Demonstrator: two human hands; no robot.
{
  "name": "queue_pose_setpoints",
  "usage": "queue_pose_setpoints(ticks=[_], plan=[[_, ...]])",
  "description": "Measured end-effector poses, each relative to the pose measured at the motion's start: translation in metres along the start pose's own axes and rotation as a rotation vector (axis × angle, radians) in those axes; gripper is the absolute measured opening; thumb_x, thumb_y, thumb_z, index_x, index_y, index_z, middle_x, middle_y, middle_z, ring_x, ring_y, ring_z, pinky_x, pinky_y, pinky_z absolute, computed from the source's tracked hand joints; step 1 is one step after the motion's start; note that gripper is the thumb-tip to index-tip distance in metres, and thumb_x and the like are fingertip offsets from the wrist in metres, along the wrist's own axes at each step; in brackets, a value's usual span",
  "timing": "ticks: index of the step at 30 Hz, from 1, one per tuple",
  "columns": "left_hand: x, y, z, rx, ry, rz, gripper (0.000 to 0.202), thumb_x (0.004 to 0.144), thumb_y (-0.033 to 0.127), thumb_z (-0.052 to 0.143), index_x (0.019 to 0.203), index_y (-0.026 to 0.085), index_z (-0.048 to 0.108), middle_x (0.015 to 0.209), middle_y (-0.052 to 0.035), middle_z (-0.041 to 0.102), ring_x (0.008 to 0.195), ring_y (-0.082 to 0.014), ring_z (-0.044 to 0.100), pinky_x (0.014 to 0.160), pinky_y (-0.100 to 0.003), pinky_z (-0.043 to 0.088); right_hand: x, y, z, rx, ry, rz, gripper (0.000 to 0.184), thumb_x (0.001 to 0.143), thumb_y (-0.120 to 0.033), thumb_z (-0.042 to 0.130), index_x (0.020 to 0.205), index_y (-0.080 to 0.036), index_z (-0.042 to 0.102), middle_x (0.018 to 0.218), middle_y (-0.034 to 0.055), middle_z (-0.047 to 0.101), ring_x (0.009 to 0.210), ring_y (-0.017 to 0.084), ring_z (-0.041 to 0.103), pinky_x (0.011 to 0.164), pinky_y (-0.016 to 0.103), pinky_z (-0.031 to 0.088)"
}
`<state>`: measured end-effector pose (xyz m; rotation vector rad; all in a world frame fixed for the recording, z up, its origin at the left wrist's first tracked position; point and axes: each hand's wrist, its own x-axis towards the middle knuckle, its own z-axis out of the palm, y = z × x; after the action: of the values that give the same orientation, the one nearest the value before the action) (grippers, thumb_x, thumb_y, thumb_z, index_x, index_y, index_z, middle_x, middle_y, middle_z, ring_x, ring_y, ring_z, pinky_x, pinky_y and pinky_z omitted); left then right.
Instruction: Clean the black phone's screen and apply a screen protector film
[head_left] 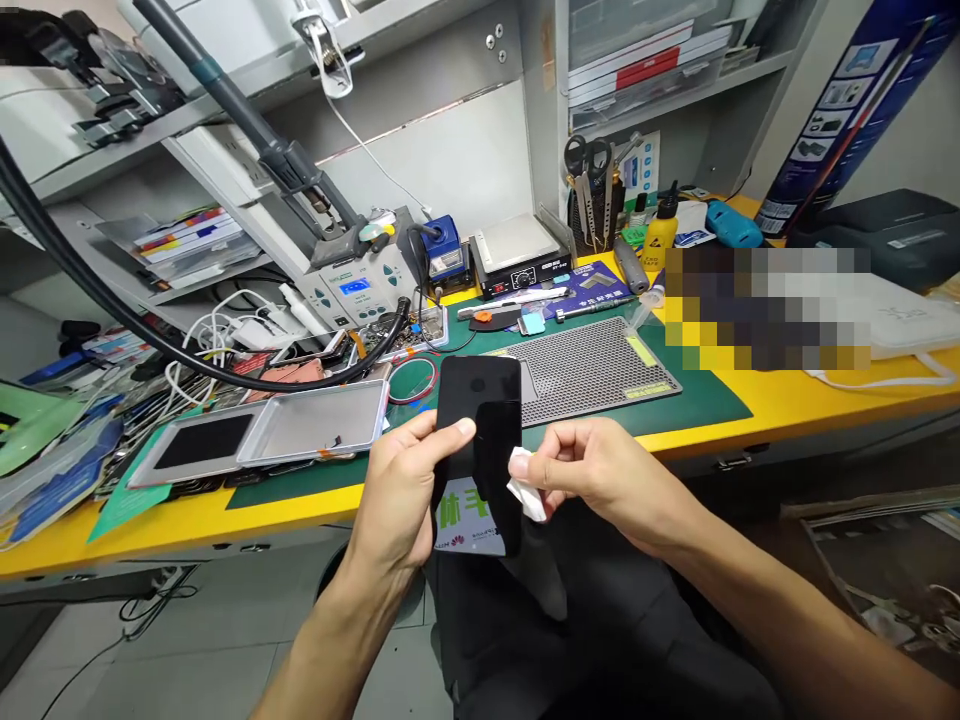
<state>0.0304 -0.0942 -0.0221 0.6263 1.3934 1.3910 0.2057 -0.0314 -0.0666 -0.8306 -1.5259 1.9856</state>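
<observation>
A black smartphone (480, 450) with a glossy, reflecting surface is held up in front of the bench edge, above my lap. My left hand (401, 480) grips it by its left side, the thumb lying across its face and the other fingers hidden behind. Pinched between the thumb and fingers of my right hand (577, 470) is a crumpled white tissue (529, 490). The tissue is at the phone's right edge; whether it touches the phone I cannot tell. Bright green characters are mirrored on the lower part of the phone.
Behind the phone, a perforated metal plate (600, 370) lies on a green mat (705, 395). An open shallow case (315, 425) is at left. A hot-air station (356, 285), a blue soldering unit (446, 255) and a heating plate (521, 260) stand behind. A black cable (150, 330) arches across the left.
</observation>
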Motion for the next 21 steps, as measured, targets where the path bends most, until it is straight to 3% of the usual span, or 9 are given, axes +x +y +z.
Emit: queue_pose_setpoints(ticks=[9, 16, 18, 21], plan=[[0.006, 0.003, 0.0, -0.106, 0.055, 0.102, 0.021, 0.074, 0.02, 0.083, 0.092, 0.014, 0.076, 0.09, -0.0055, 0.079, 0.079, -0.0168, 0.074, 0.07, -0.022, 0.059, -0.018, 0.017, 0.023, 0.073, -0.05, 0.111, 0.035, 0.078, -0.038, 0.083, 0.065, -0.013, 0.062, 0.064, 0.0035, 0.066, 0.059, 0.012, 0.059, 0.06, 0.021, 0.044], [0.005, 0.005, -0.002, -0.186, 0.177, 0.118, 0.026, 0.069, 0.019, 0.084, 0.093, 0.014, 0.074, 0.088, -0.0022, 0.078, 0.076, -0.0129, 0.071, 0.069, -0.022, 0.057, -0.039, 0.036, 0.03, 0.169, -0.203, 0.195, 0.037, 0.077, -0.039, 0.085, 0.073, -0.015, 0.057, 0.068, 0.0034, 0.066, 0.064, 0.013, 0.058, 0.063, 0.023, 0.043], [0.003, 0.006, -0.002, -0.209, 0.188, 0.113, 0.027, 0.068, 0.021, 0.085, 0.091, 0.014, 0.074, 0.089, -0.0027, 0.078, 0.076, -0.0138, 0.071, 0.07, -0.024, 0.057, -0.042, 0.032, 0.023, 0.186, -0.124, 0.15, 0.041, 0.08, -0.044, 0.084, 0.074, -0.016, 0.055, 0.07, 0.0042, 0.068, 0.065, 0.014, 0.061, 0.064, 0.024, 0.045], [0.001, 0.006, -0.001, -0.24, 0.179, 0.102, 0.031, 0.067, 0.023, 0.085, 0.094, 0.014, 0.074, 0.092, -0.0036, 0.078, 0.079, -0.016, 0.071, 0.074, -0.028, 0.058, -0.039, 0.02, 0.008, 0.138, 0.1, 0.016, 0.039, 0.083, -0.051, 0.08, 0.088, -0.017, 0.061, 0.073, 0.0041, 0.068, 0.066, 0.016, 0.063, 0.065, 0.027, 0.049]])
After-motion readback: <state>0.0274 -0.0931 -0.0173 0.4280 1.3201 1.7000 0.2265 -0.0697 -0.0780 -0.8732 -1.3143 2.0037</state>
